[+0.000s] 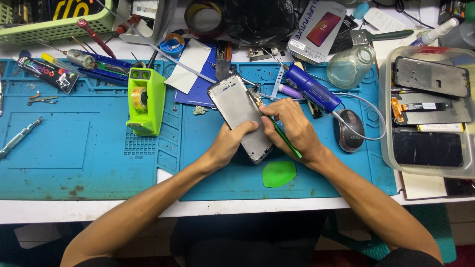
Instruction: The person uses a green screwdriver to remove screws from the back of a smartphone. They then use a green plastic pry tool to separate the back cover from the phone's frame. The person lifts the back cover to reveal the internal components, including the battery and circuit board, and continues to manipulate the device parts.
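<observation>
A grey phone frame (236,106) lies tilted on the blue work mat (89,148), its top end pointing to the back left. My left hand (228,143) grips its lower end, thumb across the face. My right hand (293,126) holds a thin green-handled tool (283,137) like a pen. The tool's tip touches the frame's right edge near the middle. A flat green pick-shaped piece (278,173) rests on the mat just below both hands.
A lime tape dispenser (144,100) stands left of the frame. A blue cylindrical power tool (311,89) and a dark mouse (351,129) lie to the right. A clear tray (429,170) with phone parts fills the right edge. A glass jar (350,66), boxes and small tools crowd the back.
</observation>
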